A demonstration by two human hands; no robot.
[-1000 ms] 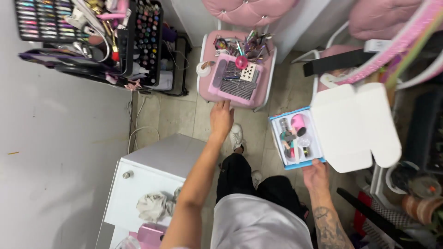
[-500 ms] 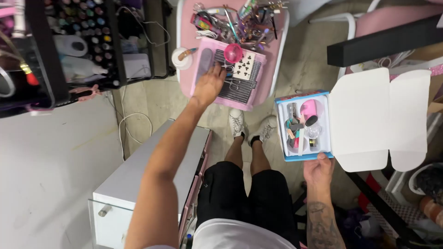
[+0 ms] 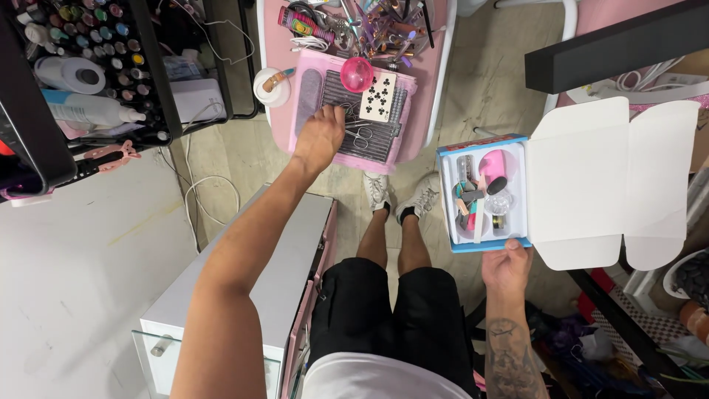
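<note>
Left hand (image 3: 319, 137) closes on scissors (image 3: 360, 135) lying on the tray (image 3: 306, 92); right hand (image 3: 507, 264) grips the open, part-filled box (image 3: 447, 193).

**Packages in view**

An open blue-edged box (image 3: 484, 193) with a white lining is held from below by the right hand (image 3: 507, 266), its white flaps (image 3: 613, 181) spread beyond the fingers. A white bottle (image 3: 88, 111) with a blue band is seen lying well left of the left hand (image 3: 319, 137).

A nail salon: racks of polish bottles (image 3: 111, 44), pink tool-strewn table (image 3: 436, 66).
</note>
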